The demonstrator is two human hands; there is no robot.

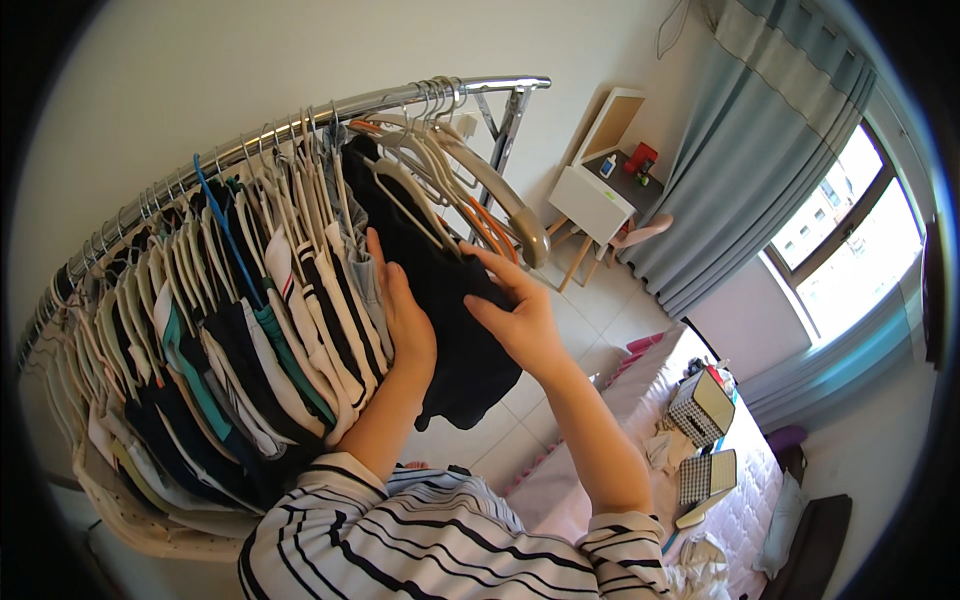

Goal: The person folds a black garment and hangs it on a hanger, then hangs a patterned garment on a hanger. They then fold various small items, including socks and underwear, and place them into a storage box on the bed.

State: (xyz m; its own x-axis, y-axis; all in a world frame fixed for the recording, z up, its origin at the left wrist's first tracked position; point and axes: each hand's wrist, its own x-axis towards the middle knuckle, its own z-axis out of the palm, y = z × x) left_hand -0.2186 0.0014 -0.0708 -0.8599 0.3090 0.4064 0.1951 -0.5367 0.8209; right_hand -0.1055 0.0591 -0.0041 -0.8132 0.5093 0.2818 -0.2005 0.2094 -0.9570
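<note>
A black garment (445, 330) hangs on a beige hanger (410, 200) near the right end of a metal clothes rail (300, 122). My left hand (405, 320) lies flat between it and the packed clothes, fingers stretched upward, palm facing the black cloth. With my right hand (520, 310) I grip the garment's right shoulder edge between thumb and fingers. To the left, many striped, white, teal and dark clothes (230, 350) hang close together. Just beyond the black garment are several bare hangers (465, 160), beige and orange.
A white-fronted desk (592, 205) and a pink chair (642, 232) stand at the far wall. Grey-blue curtains (735, 170) hang beside a window (850, 230). At the right is a bed (610, 420) with two checked boxes (700, 408) and loose cloth on it.
</note>
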